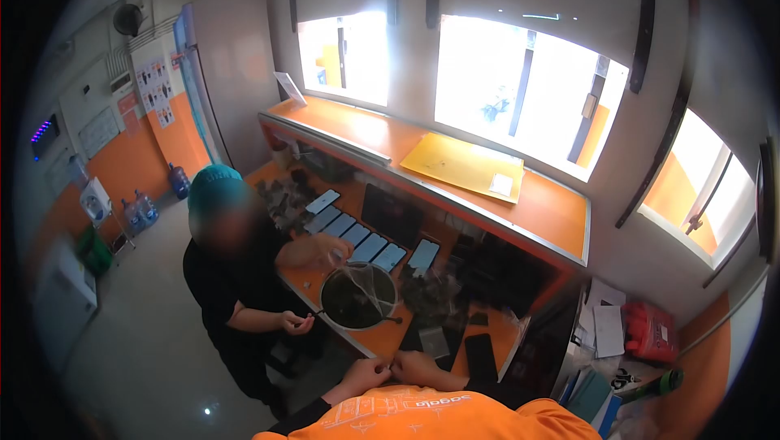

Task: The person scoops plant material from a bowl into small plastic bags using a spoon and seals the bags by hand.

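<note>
Left hand (370, 374) and right hand (416, 368): fingers curled, fingertips meeting at the near edge of the tabletop (505, 333). The pose suggests a fine two-handed pinch; whether anything lies between the fingertips cannot be made out.

Nearest things: clear packet (435, 342) on a dark mat (412, 341), just in from the near edge and within easy reach of the right hand; dark phone (480, 356) to its right, toward the near right corner.

Round tray (345, 306) at the left edge, between the wearer and a co-worker (231, 249), a spot presumably handy to both. Co-worker's hand (329, 251) holds clear plastic (372, 281) above it, likely to keep the film spread.

Light phones (356, 235) lie side by side toward the back edge, faces up; the spacing probably keeps each one visible and easy to pick up.
</note>
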Motion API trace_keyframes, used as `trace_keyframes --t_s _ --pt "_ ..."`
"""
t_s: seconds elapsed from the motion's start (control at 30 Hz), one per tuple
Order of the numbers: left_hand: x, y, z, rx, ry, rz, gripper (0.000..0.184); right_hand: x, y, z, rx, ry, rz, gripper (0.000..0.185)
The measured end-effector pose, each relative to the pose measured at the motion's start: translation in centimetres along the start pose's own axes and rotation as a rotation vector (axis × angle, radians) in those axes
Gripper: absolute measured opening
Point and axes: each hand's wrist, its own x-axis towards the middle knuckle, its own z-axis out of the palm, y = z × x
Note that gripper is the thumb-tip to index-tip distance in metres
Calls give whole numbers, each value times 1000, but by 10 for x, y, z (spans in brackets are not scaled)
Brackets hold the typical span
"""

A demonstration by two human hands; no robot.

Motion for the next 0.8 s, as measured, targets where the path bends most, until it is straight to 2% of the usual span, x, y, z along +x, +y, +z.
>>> trace_keyframes --t_s 0.07,0.17,0.27,0.37,0.47,0.57,0.67,0.77,0.8 --pt "1 5 -4 64 -43 15 29 -5 -7 -4 42 16 19 30" --pt "0 2 1 42 10 157 28 -2 -2 1 42 18 -9 28" --pt "4 6 -5 99 -134 35 33 -2 -1 -2 68 -40 -53 27" --pt "7 -9 12 -80 -36 26 38 -5 -7 -2 170 19 -202 27" --pt "12 -30 31 -58 94 58 40 -6 -18 -12 174 34 -199 30" --pt "5 0 15 27 255 20 35 3 -6 4 -77 -102 -108 36" --pt "1 16 9 276 285 46 35 6 -14 -6 -140 -337 -2 41" --pt "-2 24 10 308 331 69 35 13 -11 -3 -80 -462 91 44" --pt "-1 21 11 358 329 134 35 13 -11 -2 -83 -430 112 43"
